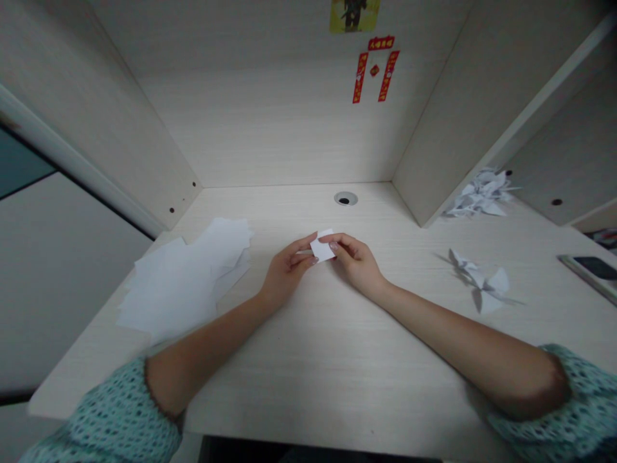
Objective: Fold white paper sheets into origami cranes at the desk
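A small folded piece of white paper (322, 249) is held up between my two hands, a little above the middle of the desk. My left hand (288, 269) pinches its left edge between thumb and fingers. From the other side, my right hand (357, 260) grips the right edge, with the thumb on the near face and the index finger along the top. The fingers behind the paper are partly hidden.
To the left lies a spread stack of white paper sheets (178, 283). Folded paper shapes (482, 281) sit on the right, with a heap of more folded paper (482, 193) behind the upright panel (434, 148). A phone (592, 270) rests at the far right; a cable hole (346, 199) is at the back.
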Demonstrator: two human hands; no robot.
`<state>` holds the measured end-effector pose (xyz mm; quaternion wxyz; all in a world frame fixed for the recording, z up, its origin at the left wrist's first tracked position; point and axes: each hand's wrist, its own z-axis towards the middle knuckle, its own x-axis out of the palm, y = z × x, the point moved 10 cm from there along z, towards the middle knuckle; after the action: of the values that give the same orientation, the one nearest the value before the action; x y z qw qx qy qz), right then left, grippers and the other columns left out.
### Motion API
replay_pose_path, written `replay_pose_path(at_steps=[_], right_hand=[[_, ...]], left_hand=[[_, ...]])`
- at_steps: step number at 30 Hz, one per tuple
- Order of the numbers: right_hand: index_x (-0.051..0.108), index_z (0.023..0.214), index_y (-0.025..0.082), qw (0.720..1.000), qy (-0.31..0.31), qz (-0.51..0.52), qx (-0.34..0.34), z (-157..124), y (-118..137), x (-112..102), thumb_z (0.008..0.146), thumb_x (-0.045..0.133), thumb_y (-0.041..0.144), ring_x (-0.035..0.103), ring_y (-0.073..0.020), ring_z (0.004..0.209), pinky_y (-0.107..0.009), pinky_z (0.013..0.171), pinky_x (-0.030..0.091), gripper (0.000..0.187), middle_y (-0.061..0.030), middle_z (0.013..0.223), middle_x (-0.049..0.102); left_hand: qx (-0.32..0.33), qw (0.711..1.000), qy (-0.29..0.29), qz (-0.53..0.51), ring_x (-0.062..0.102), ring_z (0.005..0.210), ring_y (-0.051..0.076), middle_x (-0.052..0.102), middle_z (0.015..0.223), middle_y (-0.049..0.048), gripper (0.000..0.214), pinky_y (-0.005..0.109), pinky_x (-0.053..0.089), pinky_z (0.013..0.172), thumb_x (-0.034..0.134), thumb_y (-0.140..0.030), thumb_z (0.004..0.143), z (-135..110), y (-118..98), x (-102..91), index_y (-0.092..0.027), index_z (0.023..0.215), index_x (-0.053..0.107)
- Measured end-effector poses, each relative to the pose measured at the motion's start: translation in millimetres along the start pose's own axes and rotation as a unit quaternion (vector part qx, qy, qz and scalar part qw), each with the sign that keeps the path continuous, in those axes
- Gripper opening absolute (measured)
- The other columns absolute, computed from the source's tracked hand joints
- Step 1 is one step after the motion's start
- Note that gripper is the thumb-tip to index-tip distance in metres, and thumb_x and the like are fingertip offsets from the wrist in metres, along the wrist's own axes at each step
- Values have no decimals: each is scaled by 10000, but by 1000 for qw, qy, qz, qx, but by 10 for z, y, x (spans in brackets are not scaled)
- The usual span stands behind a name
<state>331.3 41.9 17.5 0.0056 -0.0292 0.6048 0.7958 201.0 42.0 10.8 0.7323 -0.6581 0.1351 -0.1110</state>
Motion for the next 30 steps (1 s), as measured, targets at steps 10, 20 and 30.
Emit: replay_pose_path(at_steps=[10, 20, 30], right_hand=[[665, 968, 225, 995, 15, -79, -60, -36, 178, 30, 893, 478, 363, 571, -176, 852, -321, 763, 440, 244, -51, 922, 631], [720, 948, 264, 997, 12, -38, -68, -74, 259, 64, 771, 662, 365, 601, -175, 842, -309, 701, 468, 212, -56, 917, 668], [745, 889, 275, 997, -8, -53, -55, -84, 286, 15, 761, 669, 374, 624, -200, 836, -354, 759, 466, 179, -51, 879, 718]], left_hand=[[0, 999, -36, 2, 638, 765, 124, 647, 949, 16, 435, 232, 472, 699, 699, -303, 707, -11, -49, -72, -222, 1129, 638], [-16, 993, -116, -34, 642, 803, 163, 726, 923, 54, 366, 312, 503, 792, 705, -362, 705, -19, -28, -230, -188, 1027, 699], [4, 993, -113, -13, 649, 768, 164, 736, 873, 46, 253, 295, 497, 748, 733, -340, 678, -48, -96, -215, -214, 897, 741]])
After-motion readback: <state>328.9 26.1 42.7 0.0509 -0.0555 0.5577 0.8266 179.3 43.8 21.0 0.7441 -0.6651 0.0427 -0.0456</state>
